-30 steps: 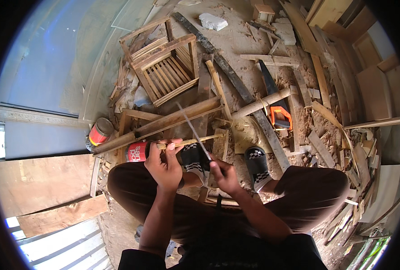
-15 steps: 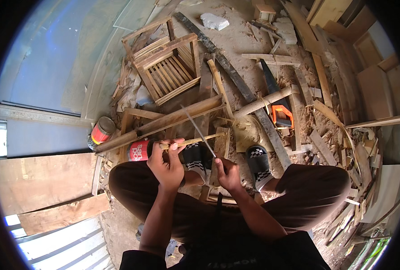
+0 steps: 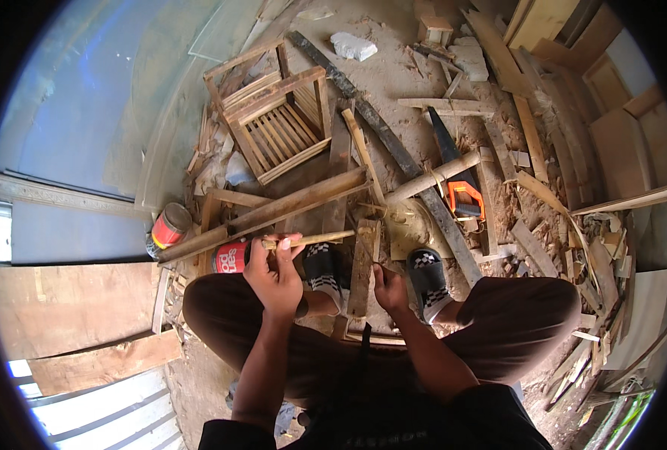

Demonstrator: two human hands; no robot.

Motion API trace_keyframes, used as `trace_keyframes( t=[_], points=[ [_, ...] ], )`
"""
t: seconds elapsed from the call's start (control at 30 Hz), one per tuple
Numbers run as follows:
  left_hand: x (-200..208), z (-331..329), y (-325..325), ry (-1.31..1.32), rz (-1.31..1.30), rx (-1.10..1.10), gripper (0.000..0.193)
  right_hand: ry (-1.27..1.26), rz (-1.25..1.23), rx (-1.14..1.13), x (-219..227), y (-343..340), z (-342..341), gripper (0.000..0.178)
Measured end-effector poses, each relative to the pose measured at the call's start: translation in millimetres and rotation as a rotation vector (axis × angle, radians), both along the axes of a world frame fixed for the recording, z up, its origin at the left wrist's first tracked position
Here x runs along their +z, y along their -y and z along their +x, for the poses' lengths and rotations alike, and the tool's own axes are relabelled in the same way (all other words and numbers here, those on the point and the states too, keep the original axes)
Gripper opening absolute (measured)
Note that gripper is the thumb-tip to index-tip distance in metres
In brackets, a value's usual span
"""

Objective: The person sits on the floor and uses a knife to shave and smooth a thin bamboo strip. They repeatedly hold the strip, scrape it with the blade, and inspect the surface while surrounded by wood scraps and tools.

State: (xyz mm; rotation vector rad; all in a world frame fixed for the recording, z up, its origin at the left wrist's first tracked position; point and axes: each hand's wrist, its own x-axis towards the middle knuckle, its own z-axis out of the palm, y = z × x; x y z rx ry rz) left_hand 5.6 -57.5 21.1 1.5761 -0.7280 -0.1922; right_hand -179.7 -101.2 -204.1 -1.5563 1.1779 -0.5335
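- Thin wooden stick (image 3: 315, 240): one, pale and slim, lying roughly level; the left hand (image 3: 273, 274) has its fingers closed around the stick's near end, and the rest juts out to the right of that grip.
- Right hand (image 3: 388, 289): one, fingers curled together low beside a short upright plank (image 3: 363, 266); whether it pinches anything is too small to tell.
- Cans: two. A red can (image 3: 230, 257) lies on its side just left of the gripping hand; a second, red-banded tin (image 3: 170, 225) stands further left.
- Sandals (image 3: 426, 277): two, black with checked straps, one under the stick, one right of the right hand.
- Long beams (image 3: 273, 212): two rough, squared timbers side by side, slanting just above the grip.
- Slatted wooden frame (image 3: 277, 120): one, chair-like, with thin parallel slats, well beyond the grip.
- Handsaw (image 3: 457, 184): one, dark blade, orange handle, up and right of both hands.
- Round pole (image 3: 432, 178): one, smooth, pale, beside the saw.
- White stone chunks (image 3: 352, 46): about two, far above.
- Offcuts and shavings (image 3: 543, 202): too many to count, splintery, spread across the sandy ground to the right.
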Motion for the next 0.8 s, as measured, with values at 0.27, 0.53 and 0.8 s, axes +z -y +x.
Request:
trace_keyframes(
  t=[0.27,0.53,0.8],
  points=[
    [0,-1,-9,0.088,0.046,-0.038,0.008,-0.017,-0.108,0.093,43,-11,6,0.040],
    [3,-1,-5,0.084,0.052,-0.069,0.012,-0.033,-0.040,0.130,66,-5,5,0.034],
    [7,-1,3,-0.002,0.065,-0.012,0.012,-0.399,0.121,0.143,-11,5,-24,0.054]
  ],
)
